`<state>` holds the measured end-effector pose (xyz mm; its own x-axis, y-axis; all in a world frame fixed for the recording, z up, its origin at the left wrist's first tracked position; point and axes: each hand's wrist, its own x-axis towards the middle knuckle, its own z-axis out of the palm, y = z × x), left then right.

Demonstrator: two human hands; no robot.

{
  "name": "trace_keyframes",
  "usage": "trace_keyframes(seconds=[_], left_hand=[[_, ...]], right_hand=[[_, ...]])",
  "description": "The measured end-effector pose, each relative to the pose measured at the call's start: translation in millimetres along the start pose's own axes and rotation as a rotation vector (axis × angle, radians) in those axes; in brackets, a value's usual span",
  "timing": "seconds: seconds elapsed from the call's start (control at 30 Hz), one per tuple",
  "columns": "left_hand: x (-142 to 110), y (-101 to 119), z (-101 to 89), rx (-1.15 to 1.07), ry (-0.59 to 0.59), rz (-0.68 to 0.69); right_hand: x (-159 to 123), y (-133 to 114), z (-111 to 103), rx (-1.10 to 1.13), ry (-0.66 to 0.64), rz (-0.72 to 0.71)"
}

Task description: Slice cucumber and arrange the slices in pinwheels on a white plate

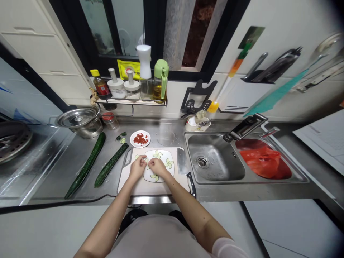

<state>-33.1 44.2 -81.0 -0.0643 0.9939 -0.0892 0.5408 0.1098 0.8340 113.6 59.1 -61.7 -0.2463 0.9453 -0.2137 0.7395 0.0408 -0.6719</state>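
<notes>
My left hand point(138, 167) and my right hand point(156, 166) meet over the left part of a white plate point(165, 157) that lies on a pale cutting board point(150, 187). Both hands have their fingers pinched together, fingertips almost touching, on a small pale piece that I cannot make out. Thin cucumber slices point(169, 162) are laid around the plate's rim. A cleaver point(183, 167) with a black handle rests along the board's right edge.
Two long cucumbers point(86, 165) point(111, 164) lie on the steel counter to the left. A small dish of red bits point(140, 139) sits behind the board, cucumber ends point(121, 137) beside it. A sink point(215, 163) with a red bag point(262, 161) is on the right. A pot point(80, 122) stands at the back left.
</notes>
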Motion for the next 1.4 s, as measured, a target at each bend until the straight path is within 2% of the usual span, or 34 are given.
trace_keyframes(seconds=[0.13,0.3,0.5,0.63,0.83,1.4], left_hand=[[2,5,-1.4,0.236,-0.022,0.047],[1,9,2.2,0.392,-0.016,0.103],[-1,9,5.7,0.518,0.008,0.095],[-4,8,2.5,0.537,0.008,0.128],[-3,8,-2.3,0.577,-0.007,0.182],[-1,6,0.8,0.506,-0.003,0.090]], right_hand=[[0,-2,1,-0.170,-0.005,-0.004],[-2,-3,6,-0.341,-0.004,-0.047],[-6,-5,9,-0.386,0.006,-0.059],[-12,-4,9,-0.395,0.041,-0.075],[-18,-1,12,-0.404,0.014,-0.099],[-21,0,12,-0.473,-0.023,-0.075]])
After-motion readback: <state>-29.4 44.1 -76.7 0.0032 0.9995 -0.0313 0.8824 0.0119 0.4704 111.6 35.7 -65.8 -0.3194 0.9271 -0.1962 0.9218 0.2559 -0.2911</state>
